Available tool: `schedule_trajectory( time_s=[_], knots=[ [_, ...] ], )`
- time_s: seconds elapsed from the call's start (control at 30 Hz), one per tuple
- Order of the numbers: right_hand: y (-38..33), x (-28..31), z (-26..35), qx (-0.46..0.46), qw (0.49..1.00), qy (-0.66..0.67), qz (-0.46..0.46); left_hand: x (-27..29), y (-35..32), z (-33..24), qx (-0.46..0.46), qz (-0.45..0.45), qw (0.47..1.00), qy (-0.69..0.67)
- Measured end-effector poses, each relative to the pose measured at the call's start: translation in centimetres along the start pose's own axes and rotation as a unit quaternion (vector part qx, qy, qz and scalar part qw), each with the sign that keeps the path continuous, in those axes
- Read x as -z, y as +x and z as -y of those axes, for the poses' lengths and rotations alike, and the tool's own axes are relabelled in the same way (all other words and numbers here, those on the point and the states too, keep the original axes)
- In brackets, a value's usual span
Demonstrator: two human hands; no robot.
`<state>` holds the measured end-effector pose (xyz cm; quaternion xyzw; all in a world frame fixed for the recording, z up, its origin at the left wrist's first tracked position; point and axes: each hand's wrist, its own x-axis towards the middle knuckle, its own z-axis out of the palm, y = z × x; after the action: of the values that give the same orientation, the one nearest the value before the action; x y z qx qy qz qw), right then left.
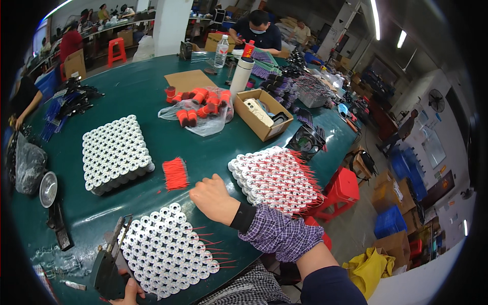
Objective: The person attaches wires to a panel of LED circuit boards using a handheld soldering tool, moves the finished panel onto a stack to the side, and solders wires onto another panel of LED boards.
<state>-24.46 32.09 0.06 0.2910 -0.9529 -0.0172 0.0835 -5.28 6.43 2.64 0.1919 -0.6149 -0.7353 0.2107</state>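
At the lower left, my left hand [131,294] is closed around the handle of a dark soldering gun [108,272], its metal tip by the near block's left edge. That near block [168,249] is many round white-topped parts with dark centre holes, packed in rows; thin red wires [213,249] stick out along its right side. Just beyond it, my right hand [216,199] hovers with its fingers curled in; what they hold, if anything, is hidden. A flat bundle of short red wires [175,174] lies just beyond those fingers.
Another white block [117,152] sits farther left; a third [274,178], covered in red wires, lies right. Behind are orange-red spools [198,104] in plastic, an open carton [263,119], a white flask [241,76] and a small fan [306,141]. A person [259,30] sits across the table.
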Motion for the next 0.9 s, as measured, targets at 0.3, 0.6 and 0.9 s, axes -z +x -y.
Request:
schedule_trajectory(
  time_s=[0.3, 0.6, 0.9],
  knots=[
    [0.1, 1.1, 1.4, 0.039, 0.990, -0.076, 0.109, 1.8, -1.1, 2.2, -0.008, -0.077, 0.996, -0.050],
    [-1.1, -0.7, 1.6, 0.066, 0.989, -0.122, 0.052, 1.0, -1.5, 1.4, 0.035, -0.088, 0.995, -0.042],
    [-1.9, -1.3, 0.0, 0.054, 0.996, -0.070, -0.023, -1.0, -1.2, 0.9, 0.068, -0.073, 0.995, -0.020]
  ],
)
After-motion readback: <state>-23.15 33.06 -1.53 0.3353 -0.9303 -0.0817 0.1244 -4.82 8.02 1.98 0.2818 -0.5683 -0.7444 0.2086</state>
